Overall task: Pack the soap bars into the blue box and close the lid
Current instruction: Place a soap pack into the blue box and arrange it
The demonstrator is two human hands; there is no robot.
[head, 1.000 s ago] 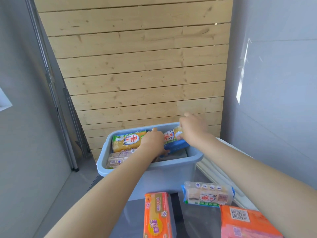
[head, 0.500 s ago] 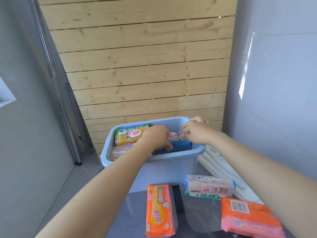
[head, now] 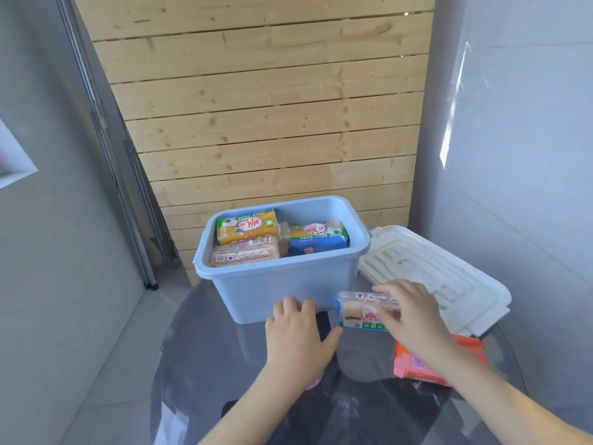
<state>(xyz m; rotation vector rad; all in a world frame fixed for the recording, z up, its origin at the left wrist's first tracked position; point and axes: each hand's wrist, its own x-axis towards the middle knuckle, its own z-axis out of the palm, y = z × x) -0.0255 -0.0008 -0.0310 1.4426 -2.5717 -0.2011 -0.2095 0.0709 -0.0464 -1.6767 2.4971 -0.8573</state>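
The blue box (head: 279, 274) stands open on a round glass table. It holds a yellow soap bar (head: 247, 226), a pale tan one (head: 244, 253) and a blue-wrapped one (head: 317, 242). In front of the box, my right hand (head: 414, 313) grips a clear-wrapped soap bar with a blue edge (head: 356, 311). My left hand (head: 298, 335) lies palm down with its fingers curled over an orange soap bar (head: 313, 383), of which only a sliver shows. The white lid (head: 433, 271) lies flat to the right of the box.
Another orange-pink soap pack (head: 414, 364) lies on the glass table (head: 208, 348) under my right forearm. A wooden slat wall rises behind the box, with grey walls on both sides. The table edge curves round at the left.
Both hands have come out of the box and down to the table in front of it. The blue-wrapped bar now rests inside the box. The view has tilted down.
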